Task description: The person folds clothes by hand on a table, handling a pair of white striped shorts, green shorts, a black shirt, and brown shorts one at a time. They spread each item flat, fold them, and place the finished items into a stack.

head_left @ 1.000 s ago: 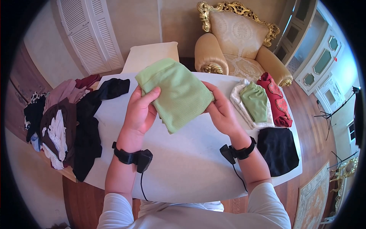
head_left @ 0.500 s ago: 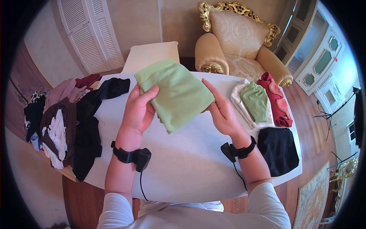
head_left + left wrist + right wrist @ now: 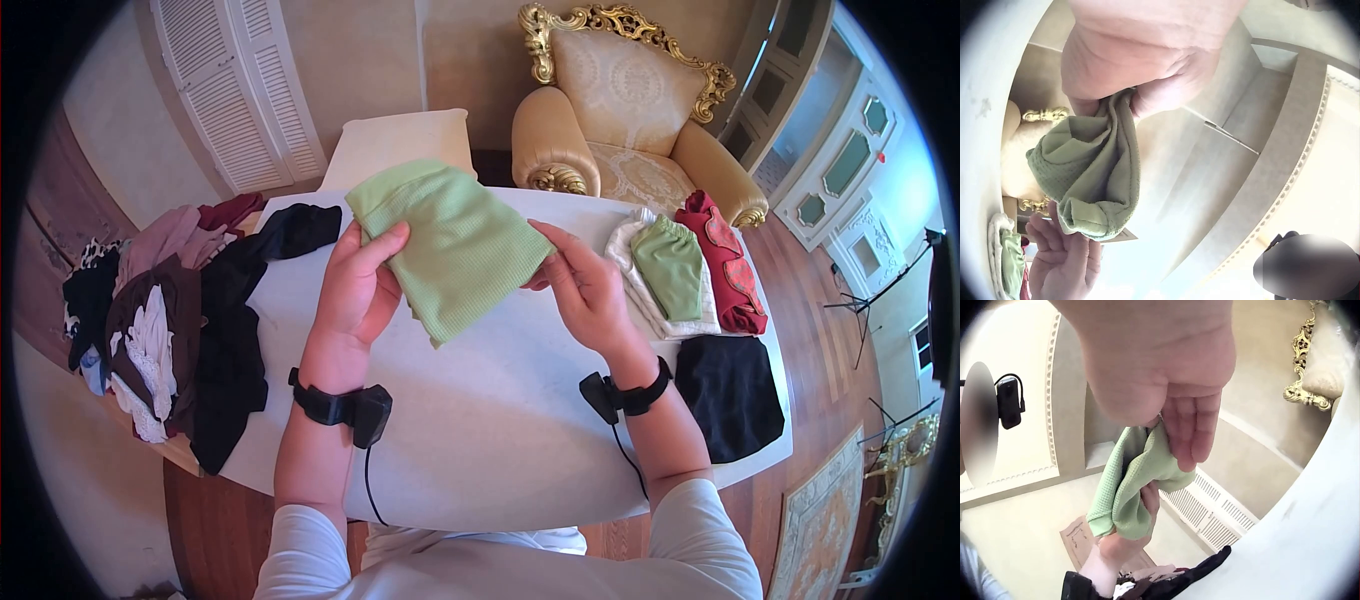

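A folded light green garment with a fine waffle texture is held up above the white table. My left hand grips its left side, thumb on top and fingers underneath. At the opposite corner, my right hand pinches the cloth between thumb and fingers. In the left wrist view the garment shows several loose layers and folds hanging from the left hand. From the right wrist, the same green cloth stretches between both hands, its layers partly spread at the edge.
At the left lies a heap of loose clothes, with a black garment nearest the middle. Folded green shorts on white cloth, a red garment and a folded black garment lie at the right. Behind the table stands a gold armchair.
The right fingers, straighter half a second ago, now curl and pinch the garment's corner. The green garment has shifted slightly left, with its right side drawn narrower.
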Demonstrator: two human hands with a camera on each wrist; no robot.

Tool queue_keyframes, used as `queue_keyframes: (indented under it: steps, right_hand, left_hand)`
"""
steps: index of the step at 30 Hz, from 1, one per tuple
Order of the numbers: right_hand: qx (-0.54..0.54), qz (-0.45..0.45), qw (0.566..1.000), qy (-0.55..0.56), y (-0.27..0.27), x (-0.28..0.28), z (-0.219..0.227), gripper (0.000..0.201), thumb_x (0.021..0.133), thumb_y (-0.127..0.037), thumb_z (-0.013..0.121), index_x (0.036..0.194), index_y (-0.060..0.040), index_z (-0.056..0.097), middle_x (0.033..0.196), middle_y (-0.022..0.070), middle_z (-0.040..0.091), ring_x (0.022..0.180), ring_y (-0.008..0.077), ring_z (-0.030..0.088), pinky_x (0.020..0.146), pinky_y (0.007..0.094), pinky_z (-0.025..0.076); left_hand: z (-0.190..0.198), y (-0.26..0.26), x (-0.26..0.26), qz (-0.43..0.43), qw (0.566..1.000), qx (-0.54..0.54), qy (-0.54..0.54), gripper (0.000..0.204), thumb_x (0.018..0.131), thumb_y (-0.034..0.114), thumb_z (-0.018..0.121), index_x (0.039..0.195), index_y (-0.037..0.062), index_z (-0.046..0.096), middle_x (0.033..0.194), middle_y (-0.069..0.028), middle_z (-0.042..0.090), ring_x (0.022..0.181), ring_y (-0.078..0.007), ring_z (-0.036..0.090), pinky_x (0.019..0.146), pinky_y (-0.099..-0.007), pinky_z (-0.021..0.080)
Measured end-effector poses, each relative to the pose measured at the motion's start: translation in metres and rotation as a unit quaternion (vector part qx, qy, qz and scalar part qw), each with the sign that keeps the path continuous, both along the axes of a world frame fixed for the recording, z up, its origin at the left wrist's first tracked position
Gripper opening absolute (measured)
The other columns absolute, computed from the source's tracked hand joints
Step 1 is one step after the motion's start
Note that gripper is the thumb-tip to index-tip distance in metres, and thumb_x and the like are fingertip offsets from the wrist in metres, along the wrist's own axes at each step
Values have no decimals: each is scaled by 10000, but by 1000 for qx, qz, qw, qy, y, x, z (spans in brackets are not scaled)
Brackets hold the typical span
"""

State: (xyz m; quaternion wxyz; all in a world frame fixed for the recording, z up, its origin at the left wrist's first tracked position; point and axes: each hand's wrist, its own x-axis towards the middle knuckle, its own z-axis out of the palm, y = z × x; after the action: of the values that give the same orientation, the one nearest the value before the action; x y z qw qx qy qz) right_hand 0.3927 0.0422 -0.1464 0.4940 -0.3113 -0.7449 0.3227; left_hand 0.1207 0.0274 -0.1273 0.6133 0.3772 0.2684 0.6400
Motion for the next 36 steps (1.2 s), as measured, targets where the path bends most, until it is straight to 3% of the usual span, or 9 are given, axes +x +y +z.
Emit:
queue_keyframes:
  steps: [8, 12, 14, 17, 21, 27, 30, 33, 36]
  right_hand:
    - [79, -7, 996, -26, 1, 8, 6, 355, 1128, -43, 457, 1447, 54, 582, 1013, 131, 778, 906, 199, 776, 847, 316, 631]
    - [-44, 73, 996, 18, 2, 12, 9, 389, 1100, -54, 531, 1481, 27, 549, 1082, 152, 766, 993, 207, 765, 900, 336, 623]
    - [-159, 176, 969, 68, 5, 17, 8, 455, 1094, -97, 573, 1518, 45, 489, 1170, 164, 746, 1061, 216, 747, 938, 350, 614]
    - [-390, 318, 835, 224, 9, 24, 20, 603, 1062, -161, 654, 1554, 74, 398, 1272, 177, 704, 1135, 222, 715, 967, 369, 606]
    - [-361, 255, 891, 108, 0, 10, 12, 633, 998, -153, 745, 1505, 82, 447, 1283, 171, 703, 1138, 227, 717, 960, 364, 610]
    - [-368, 264, 891, 25, 9, 24, 10, 630, 950, -156, 805, 1454, 88, 518, 1324, 155, 696, 1186, 225, 698, 986, 365, 595]
    - [-374, 396, 829, 130, 7, 25, 7, 616, 948, -120, 797, 1460, 85, 523, 1366, 137, 681, 1247, 231, 666, 1064, 382, 545]
    - [-443, 358, 796, 203, 3, 13, 6, 641, 930, -88, 804, 1481, 69, 515, 1406, 123, 661, 1290, 224, 636, 1130, 386, 485]
    - [-408, 303, 851, 134, -1, 5, 7, 683, 916, -83, 818, 1506, 41, 496, 1418, 116, 652, 1290, 209, 632, 1143, 374, 468]
  left_hand:
    - [2, 0, -5, 15, 1000, 17, -1, 451, 1024, 64, 630, 1453, 19, 497, 1370, -113, 646, 1254, -222, 650, 1087, -400, 522]
    - [2, 0, -6, 12, 999, 29, 6, 461, 1030, 60, 618, 1470, 18, 487, 1384, -114, 641, 1261, -222, 648, 1093, -394, 521]
    - [5, -3, -5, -4, 999, 36, 15, 474, 1032, 50, 611, 1483, 11, 469, 1392, -119, 627, 1272, -227, 637, 1101, -397, 513]
    - [8, -6, -5, -36, 998, 45, 32, 503, 1034, 48, 605, 1510, 8, 447, 1406, -117, 620, 1282, -227, 634, 1106, -395, 511]
    - [7, -7, -3, -55, 996, 48, 46, 529, 1036, 49, 600, 1535, 8, 427, 1418, -113, 614, 1288, -225, 631, 1109, -395, 513]
    - [10, -8, -9, -47, 996, 57, 54, 554, 1028, 66, 627, 1542, 9, 429, 1419, -108, 620, 1297, -224, 626, 1112, -396, 505]
    - [8, -10, -6, -92, 992, 61, 68, 591, 1011, 87, 660, 1551, 8, 432, 1414, -100, 627, 1294, -212, 626, 1090, -381, 512]
    - [3, -15, 3, -141, 983, 48, 106, 626, 993, 104, 689, 1557, 6, 436, 1404, -89, 633, 1277, -194, 628, 1065, -362, 517]
    - [1, -16, 7, -166, 977, 26, 129, 635, 984, 115, 702, 1554, 9, 443, 1394, -77, 635, 1255, -183, 629, 1056, -351, 511]
